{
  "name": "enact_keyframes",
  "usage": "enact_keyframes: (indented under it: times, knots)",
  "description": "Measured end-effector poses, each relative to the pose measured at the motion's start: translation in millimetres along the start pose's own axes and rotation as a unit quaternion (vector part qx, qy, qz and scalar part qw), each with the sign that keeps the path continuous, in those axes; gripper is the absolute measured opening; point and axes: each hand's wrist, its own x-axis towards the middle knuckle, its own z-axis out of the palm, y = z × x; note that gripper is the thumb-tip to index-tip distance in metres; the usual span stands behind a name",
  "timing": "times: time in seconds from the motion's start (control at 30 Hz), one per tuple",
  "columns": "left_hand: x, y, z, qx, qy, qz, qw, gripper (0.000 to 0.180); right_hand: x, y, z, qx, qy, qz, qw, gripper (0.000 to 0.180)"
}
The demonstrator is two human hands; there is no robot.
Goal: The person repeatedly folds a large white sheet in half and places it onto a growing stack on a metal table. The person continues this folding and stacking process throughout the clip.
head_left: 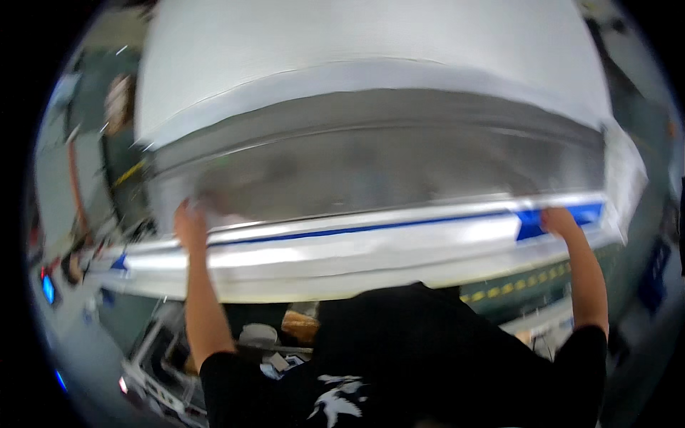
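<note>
A long grey, shiny sheet-like surface (371, 167) spans the view in front of me, with a white sheet (371, 36) beyond it. Along its near side runs a glossy white band (342, 257) with a narrow blue strip (371, 229), widening into a blue patch (529, 224) at the right. My left hand (189, 225) is at the left end of the grey surface, fingers bent and blurred. On the blue patch rests my right hand (558, 220), its fingers curled in. What either hand pinches is too blurred to make out.
Loose white material (624, 178) hangs at the right end. Below the near edge are a metal frame (153, 357), a whitish round thing (258, 334) and a brown block (300, 326). Yellow-striped marking (510, 285) shows on the dark green floor. A small lit screen (48, 288) is at far left.
</note>
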Motion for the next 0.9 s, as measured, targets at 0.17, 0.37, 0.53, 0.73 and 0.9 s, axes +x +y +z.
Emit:
enact_keyframes:
  times: [0.17,0.37,0.53,0.73,0.9]
  knots:
    - [38.2,25.5,-6.7,0.031,0.118,0.065,0.99,0.038,-5.1,-122.1,-101.5,0.224,0.123,-0.048,0.966,0.017]
    - [74.4,89.1,-36.6,-0.041,0.187,0.078,0.978,0.036,-1.4,-246.1,-262.2,0.218,0.215,-0.235,0.923,0.02]
    - [85.2,63.4,-1.4,-0.113,0.201,0.063,0.971,0.037,21.0,-451.2,-391.6,0.219,0.306,-0.353,0.857,0.018]
    - [85.7,60.0,14.3,-0.156,0.19,0.052,0.968,0.035,71.6,-618.4,-503.5,0.21,0.385,-0.471,0.766,0.019]
    - [83.3,51.9,7.6,-0.131,0.096,0.08,0.984,0.045,97.0,-682.3,-549.9,0.194,0.395,-0.469,0.766,0.019]
